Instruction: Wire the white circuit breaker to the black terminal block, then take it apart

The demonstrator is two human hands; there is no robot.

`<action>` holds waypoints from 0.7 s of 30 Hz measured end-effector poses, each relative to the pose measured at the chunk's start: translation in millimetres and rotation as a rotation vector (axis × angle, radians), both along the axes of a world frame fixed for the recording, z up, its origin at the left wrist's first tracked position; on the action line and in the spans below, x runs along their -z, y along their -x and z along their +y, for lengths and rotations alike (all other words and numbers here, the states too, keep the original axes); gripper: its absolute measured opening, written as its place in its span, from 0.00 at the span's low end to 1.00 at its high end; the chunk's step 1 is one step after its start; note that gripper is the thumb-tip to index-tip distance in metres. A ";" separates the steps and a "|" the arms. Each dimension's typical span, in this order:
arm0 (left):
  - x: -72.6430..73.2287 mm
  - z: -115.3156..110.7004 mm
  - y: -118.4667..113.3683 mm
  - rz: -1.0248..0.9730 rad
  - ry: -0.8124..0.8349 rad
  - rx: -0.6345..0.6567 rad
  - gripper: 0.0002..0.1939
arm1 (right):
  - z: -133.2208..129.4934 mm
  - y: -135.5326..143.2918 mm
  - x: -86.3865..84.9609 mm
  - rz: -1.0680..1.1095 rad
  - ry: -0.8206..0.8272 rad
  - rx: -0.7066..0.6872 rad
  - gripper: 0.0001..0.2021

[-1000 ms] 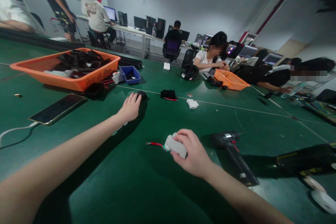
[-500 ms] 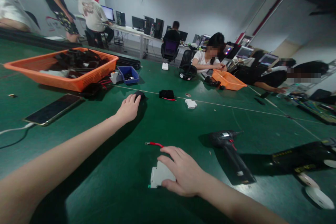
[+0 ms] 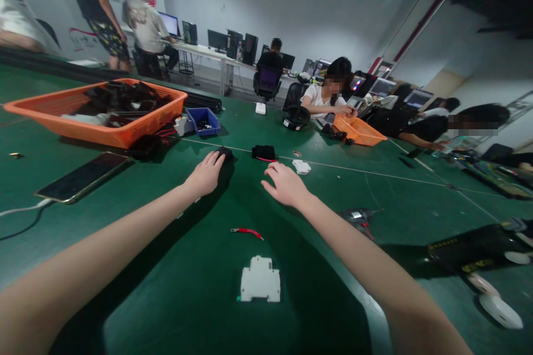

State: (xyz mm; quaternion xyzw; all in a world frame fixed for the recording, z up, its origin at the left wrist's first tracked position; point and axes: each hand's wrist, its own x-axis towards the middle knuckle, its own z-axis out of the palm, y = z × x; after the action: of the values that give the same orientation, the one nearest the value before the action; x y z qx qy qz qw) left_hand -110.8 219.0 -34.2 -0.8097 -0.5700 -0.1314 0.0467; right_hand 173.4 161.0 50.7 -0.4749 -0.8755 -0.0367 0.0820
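My left hand [image 3: 205, 173] has its fingertips on a small black part [image 3: 225, 152] and its fingers closed round the near edge. My right hand [image 3: 284, 183] is open above the green table, just short of a black block with a red wire [image 3: 263, 152]. To the right of that block lies a small white piece [image 3: 301, 167]. Nearer me, a white module [image 3: 260, 280] lies flat, with a short red cable [image 3: 249, 232] beyond it.
An orange basket of black parts [image 3: 145, 122], a blue bin [image 3: 204, 122] and a phone [image 3: 85, 176] are at left. A power drill [image 3: 358, 216] is partly hidden behind my right forearm; a black bottle [image 3: 470, 252] lies farther right. People sit beyond.
My right hand has let go of the white module and moved forward, towards the black block. The module stays on the table, now fully visible. My left hand has barely moved.
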 end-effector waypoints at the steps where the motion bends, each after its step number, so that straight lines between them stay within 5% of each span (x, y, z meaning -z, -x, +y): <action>1: 0.4 0.6 0.2 0.002 -0.002 0.009 0.40 | 16.8 -1.8 5.5 -0.003 -0.007 0.049 0.17; 8: -1.0 -2.5 -0.7 -0.004 -0.026 0.045 0.43 | 88.4 -9.6 39.8 0.023 -0.039 0.246 0.17; 14: -7.3 -9.6 -5.1 0.020 -0.069 -0.017 0.37 | 98.5 -8.0 58.4 0.008 -0.058 0.284 0.19; 21: -14.4 -13.3 -5.9 0.017 -0.047 -0.015 0.37 | 97.5 -10.4 56.2 -0.034 -0.077 0.266 0.14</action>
State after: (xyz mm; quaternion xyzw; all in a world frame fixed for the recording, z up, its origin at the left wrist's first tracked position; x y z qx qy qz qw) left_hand -104.9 205.6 -19.9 -0.8053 -0.5722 -0.1377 0.0713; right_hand 183.8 258.4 -5.5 -0.5824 -0.8041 -0.0885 0.0797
